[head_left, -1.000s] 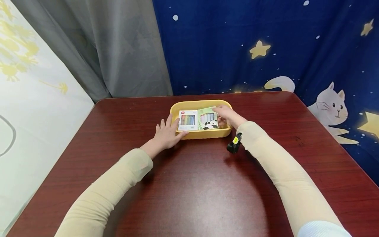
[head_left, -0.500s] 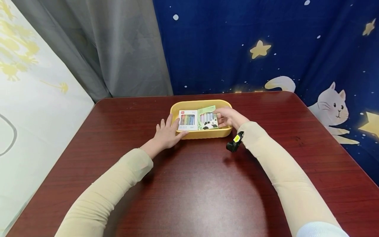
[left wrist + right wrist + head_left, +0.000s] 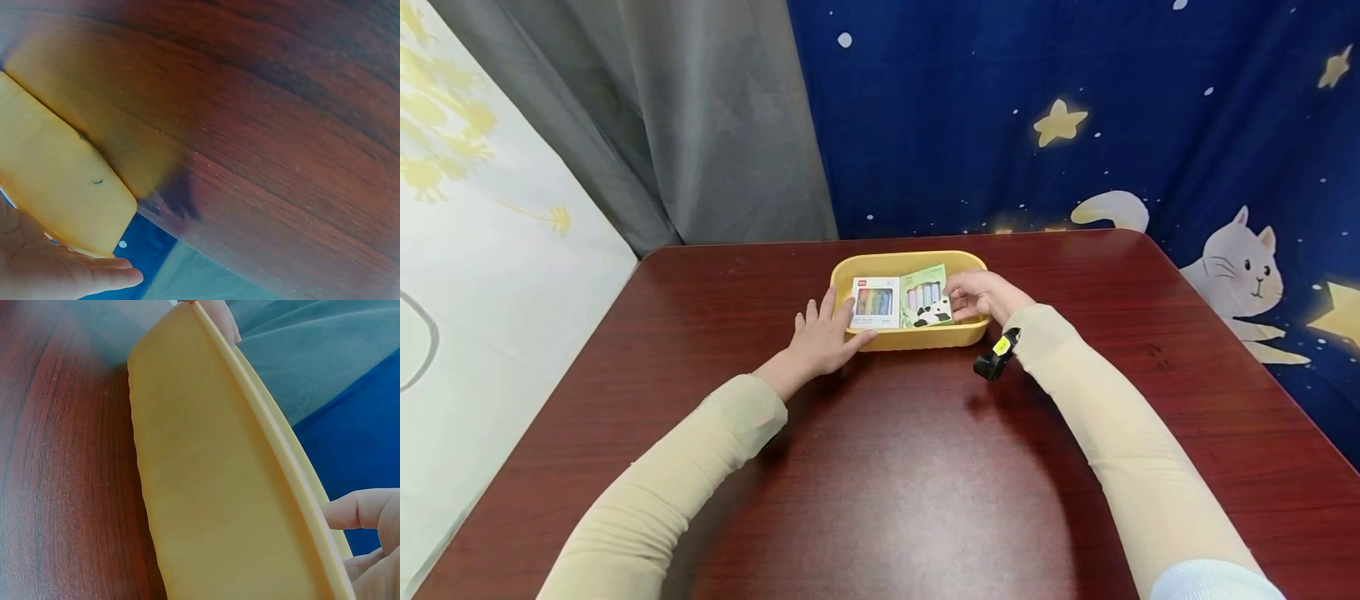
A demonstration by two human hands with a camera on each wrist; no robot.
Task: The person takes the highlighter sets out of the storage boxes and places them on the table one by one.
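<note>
A yellow plastic basket [image 3: 925, 337] stands near the table's far edge. Inside lie a white box [image 3: 877, 322] with a window showing coloured sticks and, to its right, a green box [image 3: 934, 313] with a panda picture and several pastel pens. My left hand [image 3: 818, 342] rests with spread fingers against the basket's left front rim. At the right end, my right hand [image 3: 988, 296] reaches over the rim, its fingertips beside the green box's right edge; whether they touch it is unclear. Only the basket's outer wall [image 3: 200, 456] shows in the right wrist view, hiding the boxes.
The dark red wooden table [image 3: 880, 467] extends in front and to both sides. Behind it hang a grey curtain [image 3: 737, 125] and a blue curtain [image 3: 940, 125] with stars and a cat. A black strap [image 3: 996, 358] hangs at the right wrist.
My right hand's fingers have drawn back rightward from over the green box to its right edge. That box's top edge has shifted up slightly. The left hand and basket stay put.
</note>
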